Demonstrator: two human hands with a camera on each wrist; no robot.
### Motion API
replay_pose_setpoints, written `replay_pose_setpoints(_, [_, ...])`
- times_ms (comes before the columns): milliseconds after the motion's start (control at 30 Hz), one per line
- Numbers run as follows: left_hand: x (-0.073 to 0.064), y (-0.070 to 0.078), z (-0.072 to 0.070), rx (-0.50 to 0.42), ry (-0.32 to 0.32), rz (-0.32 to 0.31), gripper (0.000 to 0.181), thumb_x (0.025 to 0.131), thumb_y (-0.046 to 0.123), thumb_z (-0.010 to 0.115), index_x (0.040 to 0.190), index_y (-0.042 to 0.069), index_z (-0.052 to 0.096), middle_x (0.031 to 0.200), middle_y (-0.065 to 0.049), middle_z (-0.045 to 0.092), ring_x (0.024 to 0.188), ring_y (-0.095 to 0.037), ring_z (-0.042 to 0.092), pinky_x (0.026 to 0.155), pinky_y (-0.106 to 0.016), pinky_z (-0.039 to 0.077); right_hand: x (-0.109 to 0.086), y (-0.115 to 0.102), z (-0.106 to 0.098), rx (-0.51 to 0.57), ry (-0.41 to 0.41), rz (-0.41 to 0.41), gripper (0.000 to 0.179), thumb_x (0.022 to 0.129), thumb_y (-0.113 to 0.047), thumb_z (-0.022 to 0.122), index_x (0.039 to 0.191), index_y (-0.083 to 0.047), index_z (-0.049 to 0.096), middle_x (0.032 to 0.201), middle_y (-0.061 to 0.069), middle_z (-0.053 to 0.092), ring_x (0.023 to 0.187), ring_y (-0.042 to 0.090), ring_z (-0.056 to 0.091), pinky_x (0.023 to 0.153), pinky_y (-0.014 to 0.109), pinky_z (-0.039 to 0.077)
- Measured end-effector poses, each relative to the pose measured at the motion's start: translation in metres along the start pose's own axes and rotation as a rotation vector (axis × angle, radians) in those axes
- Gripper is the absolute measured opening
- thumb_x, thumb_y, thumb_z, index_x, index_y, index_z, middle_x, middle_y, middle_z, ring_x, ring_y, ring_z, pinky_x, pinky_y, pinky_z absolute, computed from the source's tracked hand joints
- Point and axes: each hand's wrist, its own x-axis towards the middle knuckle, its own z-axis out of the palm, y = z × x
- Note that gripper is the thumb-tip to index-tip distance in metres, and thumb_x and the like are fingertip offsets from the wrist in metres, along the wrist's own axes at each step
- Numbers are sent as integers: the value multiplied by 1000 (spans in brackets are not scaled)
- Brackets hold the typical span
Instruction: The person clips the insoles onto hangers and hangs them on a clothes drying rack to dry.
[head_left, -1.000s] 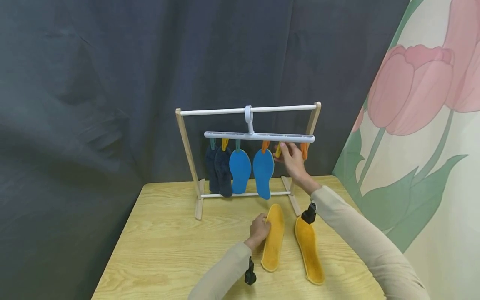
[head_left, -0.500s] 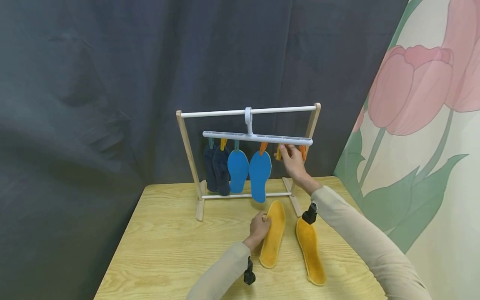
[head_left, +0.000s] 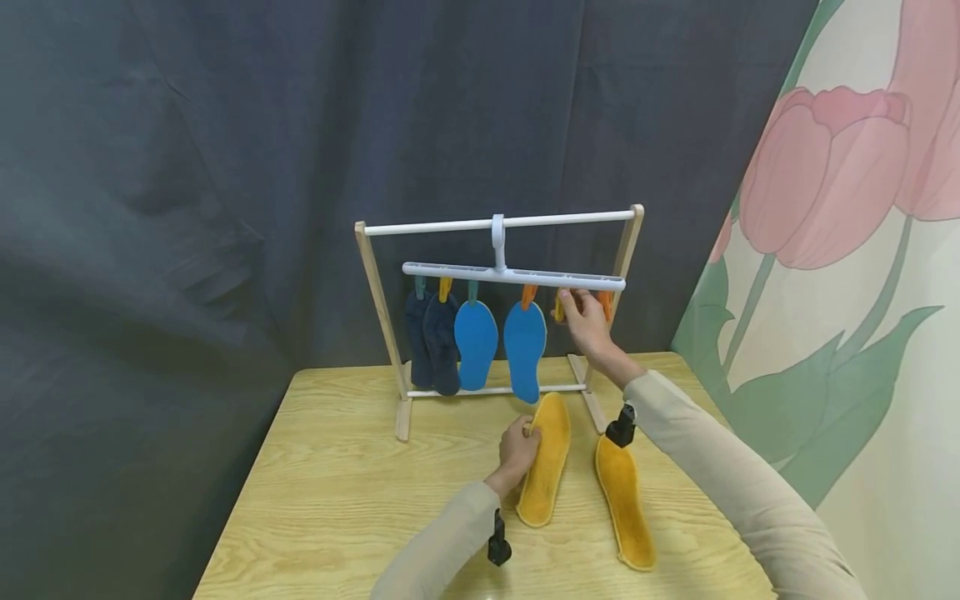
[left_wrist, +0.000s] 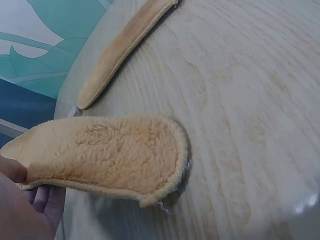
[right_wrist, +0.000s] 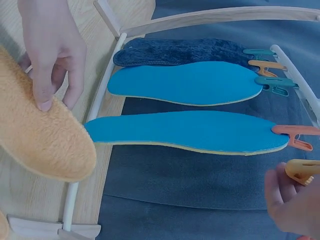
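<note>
My left hand (head_left: 517, 447) pinches a fuzzy yellow insole (head_left: 547, 467) by its left edge, thumb on the furry face in the left wrist view. The insole is tilted, its upper end just below the hanging row. My right hand (head_left: 590, 327) grips a yellow clothespin (right_wrist: 300, 169) under the white hanger (head_left: 540, 276). To the left of that clothespin, an orange clothespin (head_left: 528, 296) holds a blue insole (head_left: 525, 346). Another blue insole (head_left: 476, 342) and two dark furry insoles (head_left: 442, 350) hang further left. A second yellow insole (head_left: 626, 504) lies on the table.
The hanger hooks over the white top bar (head_left: 427, 227) of a wooden rack (head_left: 379, 308) at the table's (head_left: 322, 467) back. A free orange clothespin (head_left: 606, 305) hangs by the hanger's right end. Behind is a dark curtain (head_left: 225, 208); a flower-painted wall (head_left: 825, 333) stands right.
My left hand's yellow insole has risen slightly toward the hanger. The hanger's right end has dipped a little, and the hanging insoles have swayed. My right hand stays on the yellow clothespin.
</note>
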Motion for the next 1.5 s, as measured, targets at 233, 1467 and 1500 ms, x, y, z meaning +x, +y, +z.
replay_pose_setpoints(233, [3, 12, -6, -5, -6, 34, 23, 96, 9, 61, 117, 2, 67, 70, 4, 46, 58, -10, 40, 53, -24, 33, 2, 1, 0, -67, 3, -10, 36, 108, -22, 42, 120, 10, 50, 97, 20, 55, 100, 40, 61, 83, 35, 56])
replay_pose_setpoints(1467, [30, 42, -32, -117, -20, 62, 28, 98, 14, 63, 124, 4, 66, 102, -12, 69, 84, -19, 65, 70, -32, 53, 1, -6, 3, -21, 30, 85, 41, 108, -22, 43, 123, 15, 52, 113, 25, 59, 110, 42, 58, 82, 31, 50])
replay_pose_setpoints(1500, [30, 43, -32, -124, -26, 65, 29, 98, 15, 62, 125, 4, 65, 103, -12, 69, 85, -20, 65, 70, -33, 53, 1, -6, 3, -21, 31, 87, 41, 108, -22, 43, 122, 14, 52, 114, 25, 59, 109, 41, 58, 82, 31, 50])
